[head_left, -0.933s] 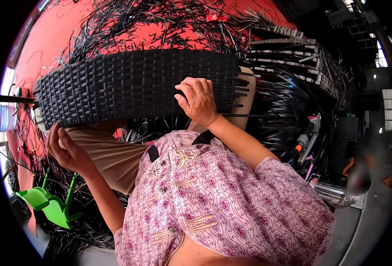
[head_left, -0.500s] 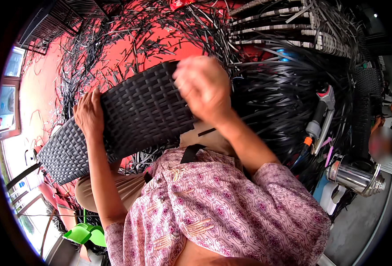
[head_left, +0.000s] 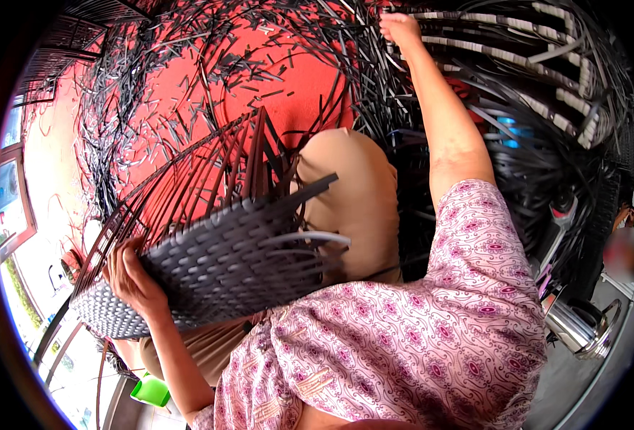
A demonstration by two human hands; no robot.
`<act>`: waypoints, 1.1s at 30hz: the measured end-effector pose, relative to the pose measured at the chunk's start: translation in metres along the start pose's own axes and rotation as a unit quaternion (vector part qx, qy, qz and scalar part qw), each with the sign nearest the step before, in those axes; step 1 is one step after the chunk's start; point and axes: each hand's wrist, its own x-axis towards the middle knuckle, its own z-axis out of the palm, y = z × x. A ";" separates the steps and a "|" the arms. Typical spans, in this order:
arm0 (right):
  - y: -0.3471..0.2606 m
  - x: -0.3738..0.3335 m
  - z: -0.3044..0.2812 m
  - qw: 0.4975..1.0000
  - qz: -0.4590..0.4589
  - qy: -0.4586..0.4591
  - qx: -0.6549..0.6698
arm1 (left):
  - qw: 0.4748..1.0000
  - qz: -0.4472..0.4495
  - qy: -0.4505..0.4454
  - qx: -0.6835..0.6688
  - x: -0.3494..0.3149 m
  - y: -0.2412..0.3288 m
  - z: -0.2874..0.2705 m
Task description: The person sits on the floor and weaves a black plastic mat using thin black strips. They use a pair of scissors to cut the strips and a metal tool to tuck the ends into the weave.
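Observation:
A dark grey wicker panel [head_left: 209, 265], woven from flat plastic strips, rests tilted across my lap. Along its far side, dark brown bars or strands [head_left: 259, 154] fan upward, with no weave between them. My left hand [head_left: 136, 283] is closed over the panel's left part, fingers wrapped at the weave's upper edge. Loose strip ends [head_left: 317, 238] stick out at the panel's right side. Far forward on an outstretched arm, my right hand [head_left: 401, 29] is closed beside a heap of black strips [head_left: 374, 86]; whatever its fingers hold is too small to make out.
Cut strip scraps litter the red floor [head_left: 295, 100] ahead. A strip-wrapped frame [head_left: 475, 54] lies at the far right. Nearer on the right are a red and grey tool [head_left: 562, 215] and a steel pot [head_left: 579, 322]. A green scoop [head_left: 150, 390] sits at lower left.
My right hand has gone from the panel's right end far forward to the strip heap. The panel has tipped and dropped lower, showing its unwoven side. My left hand stays on it.

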 end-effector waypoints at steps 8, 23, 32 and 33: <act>0.169 0.063 -0.037 0.945 0.027 0.029 -0.324 | 1.000 -0.011 -0.014 -0.014 0.022 -0.001 0.012; 0.163 0.049 0.050 0.750 0.076 -0.088 -0.651 | 0.999 -0.046 -0.018 0.011 0.032 0.008 0.008; 0.167 0.024 0.040 0.824 -0.033 0.099 -0.556 | 0.999 -0.041 -0.005 0.004 0.024 0.009 0.007; 0.173 0.030 0.031 0.821 -0.004 0.116 -0.559 | 0.999 -0.041 -0.004 0.001 0.024 0.008 0.008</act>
